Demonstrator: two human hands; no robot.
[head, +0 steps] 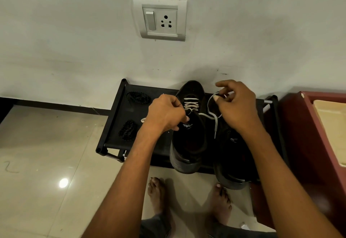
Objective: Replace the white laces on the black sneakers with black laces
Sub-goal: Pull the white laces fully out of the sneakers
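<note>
Two black sneakers stand side by side on a low black rack point(116, 123). The left sneaker point(189, 136) carries a white lace point(191, 104) threaded across its front eyelets. My left hand point(165, 113) grips the lace at that sneaker's left side, and a short white end sticks out to the hand's left. My right hand point(236, 104) pinches a loose loop of the same white lace above the right sneaker point(232, 155), whose front it hides. Two coiled black laces lie on the rack's left part, one at the back point(138, 97) and one nearer point(128, 130).
The rack stands against a white wall with a switch and socket plate point(161, 19). A dark red cabinet point(307, 134) is close on the right. My bare feet point(187, 196) stand on the glossy tile floor point(46, 162) in front of the rack.
</note>
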